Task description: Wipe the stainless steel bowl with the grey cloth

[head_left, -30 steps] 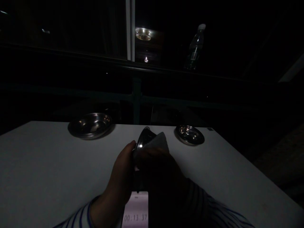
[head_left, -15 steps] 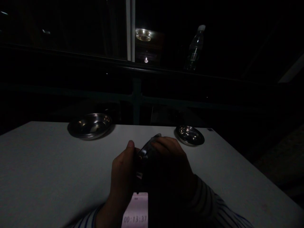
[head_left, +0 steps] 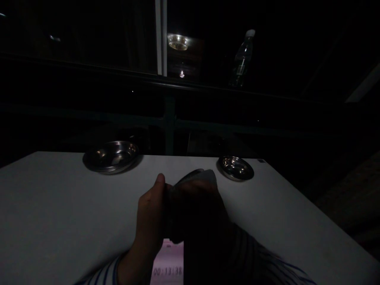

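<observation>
Lower centre of the frame, above the white table point(head_left: 74, 213): both hands close together at one piece of work. Left hand point(head_left: 150, 215) clamped on a metal dish point(head_left: 189, 175), thumb pointing up at the dish's left side. Right hand point(head_left: 198, 213) has hold of a grey cloth point(head_left: 210, 178), pressed against the dish; the hand is mostly in deep shadow, so the set of the single fingers cannot be told. Dish tilted, only its upper rim clear, the rest lost behind the hands and in the dark. Cloth shows past the fingers, up and to the right.

Striped cuffs point(head_left: 102, 275) at both wrists. Just below the hands, bottom centre, a lit phone point(head_left: 168, 259), partly covered by them, reading 00:13:38.

Farther out, left of centre near the table's far edge: a stack point(head_left: 111, 158) of shiny metal dishes, upright, hollow side up. Right of centre, near the same edge: a bowl point(head_left: 236, 169), smaller, also metal and hollow side up. Dark label point(head_left: 261, 160) at the far right corner.

Upper right of the frame: clear bottle point(head_left: 242, 59), white cap, leaning in the view. Upper centre: pale post point(head_left: 161, 39), round light point(head_left: 178, 42) just right of it. Surroundings nearly black.
</observation>
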Available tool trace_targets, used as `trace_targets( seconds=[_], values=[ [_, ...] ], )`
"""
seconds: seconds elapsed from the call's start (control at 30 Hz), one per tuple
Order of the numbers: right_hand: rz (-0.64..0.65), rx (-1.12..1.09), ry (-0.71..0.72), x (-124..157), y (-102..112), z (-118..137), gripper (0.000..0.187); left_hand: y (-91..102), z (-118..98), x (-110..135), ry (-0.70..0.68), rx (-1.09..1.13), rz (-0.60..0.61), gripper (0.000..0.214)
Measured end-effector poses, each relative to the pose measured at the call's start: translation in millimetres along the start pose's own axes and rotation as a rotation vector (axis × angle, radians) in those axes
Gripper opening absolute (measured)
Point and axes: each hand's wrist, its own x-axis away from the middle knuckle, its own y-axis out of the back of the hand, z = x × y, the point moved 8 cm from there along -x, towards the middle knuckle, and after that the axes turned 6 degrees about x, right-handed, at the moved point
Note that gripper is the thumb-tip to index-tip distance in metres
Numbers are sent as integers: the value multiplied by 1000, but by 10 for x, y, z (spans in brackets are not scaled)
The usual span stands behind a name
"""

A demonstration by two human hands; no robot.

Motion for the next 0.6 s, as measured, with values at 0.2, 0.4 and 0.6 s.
trace_targets(
  seconds=[0.2,0.4,0.6],
  values=[
    [-131,-110,-295,17,234,-515,21,-12,-86,41,-1,37,-11,44],
    [-111,-111,-259,30,189,-497,22,-44,-147,56,11,36,3,42],
    [-16,20,-15,34,41,9,25,-21,-7,46,39,86,2,39]
  ],
)
